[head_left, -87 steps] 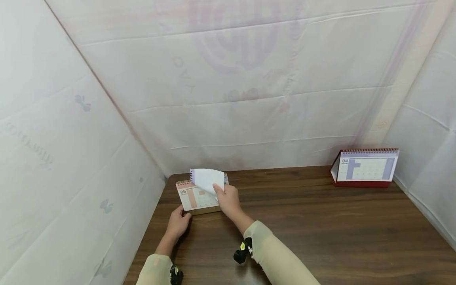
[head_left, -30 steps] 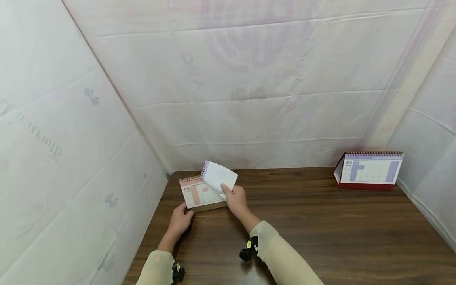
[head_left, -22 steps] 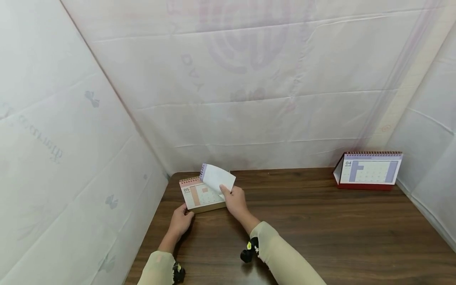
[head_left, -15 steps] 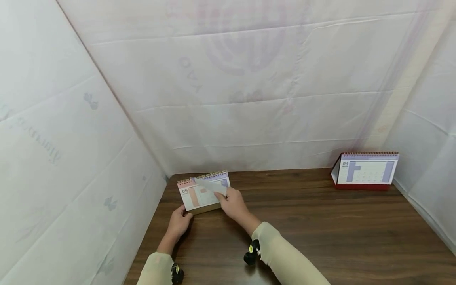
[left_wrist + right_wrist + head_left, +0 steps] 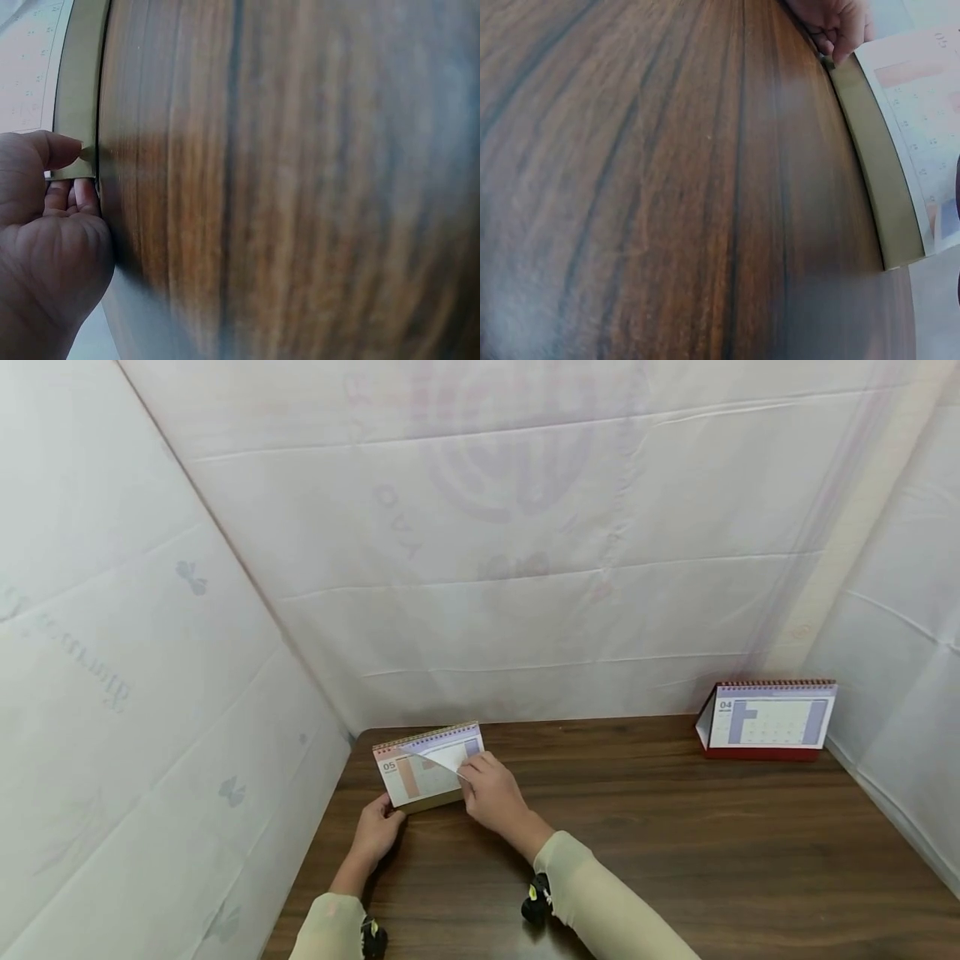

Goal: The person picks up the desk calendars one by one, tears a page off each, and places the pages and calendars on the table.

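A desk calendar point(image 5: 408, 777) stands at the table's far left, its orange "05" page facing front above a gold base point(image 5: 432, 802). A purple-headed part point(image 5: 453, 737) shows at its upper right, beside a folded white bit of page point(image 5: 447, 757). My left hand point(image 5: 375, 831) grips the base's lower left corner, thumb on the front in the left wrist view. At the calendar's right side my right hand point(image 5: 495, 793) pinches the page near its lower right. In the right wrist view the left hand point(image 5: 836, 26) shows at the base's far end.
A second desk calendar point(image 5: 772, 718), with a purple "04" page and red base, stands at the far right. Dark wood-grain table point(image 5: 645, 827) lies between. Pale printed sheets point(image 5: 480, 527) wall the back and sides.
The page in my right hand, lifted with its white side showing a second ago, has come down against the calendar, leaving a smaller white fold. The left hand stays at the base corner.
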`<state>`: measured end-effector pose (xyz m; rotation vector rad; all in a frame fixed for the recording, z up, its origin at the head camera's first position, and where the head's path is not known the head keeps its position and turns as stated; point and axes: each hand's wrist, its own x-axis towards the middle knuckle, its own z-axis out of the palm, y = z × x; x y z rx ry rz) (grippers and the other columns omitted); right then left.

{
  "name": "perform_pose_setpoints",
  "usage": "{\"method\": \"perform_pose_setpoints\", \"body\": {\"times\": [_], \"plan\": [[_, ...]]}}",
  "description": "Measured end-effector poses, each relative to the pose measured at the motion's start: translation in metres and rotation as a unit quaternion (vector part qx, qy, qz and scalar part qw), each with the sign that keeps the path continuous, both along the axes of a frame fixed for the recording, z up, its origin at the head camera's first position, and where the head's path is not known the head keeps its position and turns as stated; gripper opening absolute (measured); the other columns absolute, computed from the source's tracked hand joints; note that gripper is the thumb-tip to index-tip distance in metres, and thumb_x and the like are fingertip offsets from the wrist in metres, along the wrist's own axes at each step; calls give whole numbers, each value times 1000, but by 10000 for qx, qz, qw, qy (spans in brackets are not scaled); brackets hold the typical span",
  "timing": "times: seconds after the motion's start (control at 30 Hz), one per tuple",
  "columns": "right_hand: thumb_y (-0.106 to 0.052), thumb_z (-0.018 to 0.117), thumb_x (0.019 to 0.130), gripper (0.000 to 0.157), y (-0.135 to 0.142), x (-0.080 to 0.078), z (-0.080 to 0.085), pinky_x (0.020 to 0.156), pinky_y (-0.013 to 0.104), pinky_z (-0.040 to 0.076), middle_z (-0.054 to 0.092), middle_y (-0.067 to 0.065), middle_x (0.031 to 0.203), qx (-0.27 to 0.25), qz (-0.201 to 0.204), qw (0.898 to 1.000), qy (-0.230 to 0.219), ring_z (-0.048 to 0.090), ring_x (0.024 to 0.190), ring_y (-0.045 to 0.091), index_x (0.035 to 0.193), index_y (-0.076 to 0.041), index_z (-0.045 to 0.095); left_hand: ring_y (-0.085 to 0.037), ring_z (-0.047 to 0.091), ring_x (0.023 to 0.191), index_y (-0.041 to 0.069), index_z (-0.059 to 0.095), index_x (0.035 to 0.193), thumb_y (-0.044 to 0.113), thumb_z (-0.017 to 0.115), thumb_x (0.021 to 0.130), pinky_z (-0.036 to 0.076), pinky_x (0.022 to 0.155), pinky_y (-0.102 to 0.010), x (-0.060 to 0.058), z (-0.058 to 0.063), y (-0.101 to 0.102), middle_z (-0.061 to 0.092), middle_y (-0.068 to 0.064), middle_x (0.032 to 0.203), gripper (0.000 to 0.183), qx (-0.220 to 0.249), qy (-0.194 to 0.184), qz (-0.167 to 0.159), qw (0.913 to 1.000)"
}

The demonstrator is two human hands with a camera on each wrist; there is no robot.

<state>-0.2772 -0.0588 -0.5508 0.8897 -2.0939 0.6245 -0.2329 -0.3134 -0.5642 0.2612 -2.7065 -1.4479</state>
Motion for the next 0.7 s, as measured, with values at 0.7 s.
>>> {"method": "perform_pose_setpoints", "body": {"times": [0.7], "plan": [[-27, 72, 103, 26, 5, 0, 10, 55, 20, 35, 48, -5, 59, -2648, 254, 9032, -3368, 35, 54, 2, 85, -8, 72, -37, 54, 143, -3, 55, 151, 4, 56, 100, 44, 118, -53, 0, 2, 2, 55, -27, 157, 51, 34, -194, 44, 9998]]}}
